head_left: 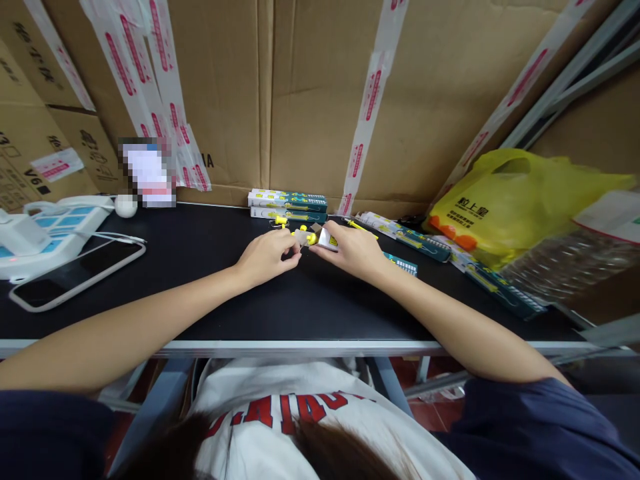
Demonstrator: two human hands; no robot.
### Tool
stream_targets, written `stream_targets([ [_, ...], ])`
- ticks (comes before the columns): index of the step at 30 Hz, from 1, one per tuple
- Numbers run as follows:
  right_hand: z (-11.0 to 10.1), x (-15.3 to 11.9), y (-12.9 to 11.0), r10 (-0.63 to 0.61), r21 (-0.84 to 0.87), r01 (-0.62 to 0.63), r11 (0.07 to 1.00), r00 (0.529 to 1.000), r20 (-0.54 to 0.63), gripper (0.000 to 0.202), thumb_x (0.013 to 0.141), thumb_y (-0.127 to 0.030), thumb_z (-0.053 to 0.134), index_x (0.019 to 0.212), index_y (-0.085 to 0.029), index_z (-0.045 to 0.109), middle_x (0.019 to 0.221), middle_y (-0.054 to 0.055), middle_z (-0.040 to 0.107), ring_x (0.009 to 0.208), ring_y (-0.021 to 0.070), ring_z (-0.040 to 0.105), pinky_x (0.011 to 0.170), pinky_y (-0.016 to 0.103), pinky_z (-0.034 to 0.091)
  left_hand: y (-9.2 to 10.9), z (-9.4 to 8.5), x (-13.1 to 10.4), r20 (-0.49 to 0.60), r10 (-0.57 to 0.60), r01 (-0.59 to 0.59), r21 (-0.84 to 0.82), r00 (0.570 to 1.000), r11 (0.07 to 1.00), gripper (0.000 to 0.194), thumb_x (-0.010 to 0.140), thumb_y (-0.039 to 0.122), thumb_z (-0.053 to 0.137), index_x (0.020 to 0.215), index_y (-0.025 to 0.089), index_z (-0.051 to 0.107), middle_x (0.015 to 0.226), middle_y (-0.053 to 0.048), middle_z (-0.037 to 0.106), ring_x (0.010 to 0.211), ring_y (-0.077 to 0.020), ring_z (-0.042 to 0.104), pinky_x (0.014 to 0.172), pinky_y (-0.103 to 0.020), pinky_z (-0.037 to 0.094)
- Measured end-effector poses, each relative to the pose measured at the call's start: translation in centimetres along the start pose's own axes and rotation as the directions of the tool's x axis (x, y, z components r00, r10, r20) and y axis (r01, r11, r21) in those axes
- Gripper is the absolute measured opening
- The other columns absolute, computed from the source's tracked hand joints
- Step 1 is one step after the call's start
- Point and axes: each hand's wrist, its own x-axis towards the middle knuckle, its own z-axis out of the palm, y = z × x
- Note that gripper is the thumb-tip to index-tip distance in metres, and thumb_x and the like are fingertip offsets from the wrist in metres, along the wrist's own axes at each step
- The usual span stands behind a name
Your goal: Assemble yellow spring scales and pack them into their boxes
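Note:
My right hand (353,248) is wrapped around a slim printed carton (329,239), whose green end shows past the far side of the hand. The carton's near end is open, with flaps standing out, and a yellow piece (312,238) sits at that opening. My left hand (270,256) is closed beside it, thumb and fingers pinched at the flaps; what lies between them is too small to make out. Just beyond the left fingers, small yellow parts (281,220) lie on the black table (300,307).
Similar cartons (289,205) are stacked at the back, and more cartons (405,237) lie to the right. A yellow plastic bag (495,200) stands at the right. On the left are a phone (75,273), a power strip (65,233) and a white round object (125,206). Cardboard (320,100) walls the back.

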Motion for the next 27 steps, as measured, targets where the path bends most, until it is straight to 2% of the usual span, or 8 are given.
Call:
stream_targets([
  [4, 0.2, 0.1, 0.4, 0.022, -0.002, -0.022, 1.000, 1.000, 0.005, 0.042, 0.089, -0.059, 0.046, 0.096, -0.018, 0.055, 0.082, 0.008, 0.071, 0.074, 0.0247, 0.067, 0.052, 0.027, 0.021, 0.1, -0.2, 0.0, -0.080, 0.052, -0.055, -0.033, 0.995, 0.998, 0.016, 0.091, 0.030, 0.054, 0.084, 0.018, 0.061, 0.084, -0.001, 0.056, 0.078, -0.0133, 0.055, 0.070, -0.024, 0.042],
  [12, -0.6, 0.3, 0.7, -0.012, 0.091, 0.008, 0.996, 0.999, 0.042, 0.038, 0.087, -0.056, 0.051, 0.094, -0.019, 0.053, 0.080, 0.007, 0.071, 0.071, 0.0240, 0.066, 0.054, 0.027, 0.024, 0.0, -0.5, 0.0, -0.181, 0.108, -0.098, 0.064, 0.977, 0.993, 0.021, 0.096, 0.028, 0.046, 0.093, 0.018, 0.064, 0.099, -0.006, 0.062, 0.091, -0.0165, 0.060, 0.079, -0.028, 0.047],
  [15, -0.8, 0.3, 0.7, -0.016, 0.108, 0.011, 0.994, 0.999, 0.049, 0.036, 0.087, -0.055, 0.051, 0.094, -0.019, 0.054, 0.080, 0.007, 0.071, 0.070, 0.0230, 0.065, 0.055, 0.027, 0.025, -0.3, -1.0, 0.3, -0.247, 0.129, -0.129, 0.018, 0.960, 0.991, 0.021, 0.097, 0.028, 0.044, 0.096, 0.018, 0.064, 0.106, -0.007, 0.065, 0.100, -0.0176, 0.061, 0.088, -0.032, 0.047],
  [17, -0.8, 0.2, 0.6, -0.041, 0.115, 0.034, 0.993, 0.997, 0.064, 0.036, 0.087, -0.055, 0.051, 0.095, -0.020, 0.055, 0.082, 0.007, 0.071, 0.069, 0.0223, 0.064, 0.055, 0.027, 0.025, -0.5, -1.2, 0.5, -0.253, 0.138, -0.156, -0.055, 0.958, 0.986, 0.022, 0.097, 0.029, 0.045, 0.096, 0.018, 0.064, 0.105, -0.007, 0.066, 0.101, -0.0171, 0.061, 0.090, -0.032, 0.047],
  [23, -0.7, -0.1, 0.2, -0.136, 0.205, 0.106, 0.973, 0.981, 0.137, 0.034, 0.085, -0.053, 0.055, 0.093, -0.020, 0.056, 0.084, 0.005, 0.071, 0.070, 0.0205, 0.064, 0.058, 0.026, 0.029, -0.1, -1.1, 0.5, -0.218, 0.117, -0.172, -0.257, 0.969, 0.951, 0.022, 0.095, 0.033, 0.048, 0.093, 0.018, 0.065, 0.100, -0.006, 0.067, 0.098, -0.0159, 0.062, 0.078, -0.026, 0.050],
  [27, -0.8, 0.0, 0.3, -0.142, 0.249, 0.102, 0.963, 0.979, 0.147, 0.034, 0.085, -0.054, 0.055, 0.091, -0.021, 0.056, 0.079, 0.004, 0.069, 0.066, 0.0192, 0.062, 0.056, 0.025, 0.028, 0.2, -1.3, 0.4, -0.223, 0.100, -0.152, -0.232, 0.970, 0.961, 0.023, 0.095, 0.035, 0.049, 0.095, 0.019, 0.065, 0.105, -0.007, 0.064, 0.095, -0.0156, 0.062, 0.072, -0.025, 0.050],
])
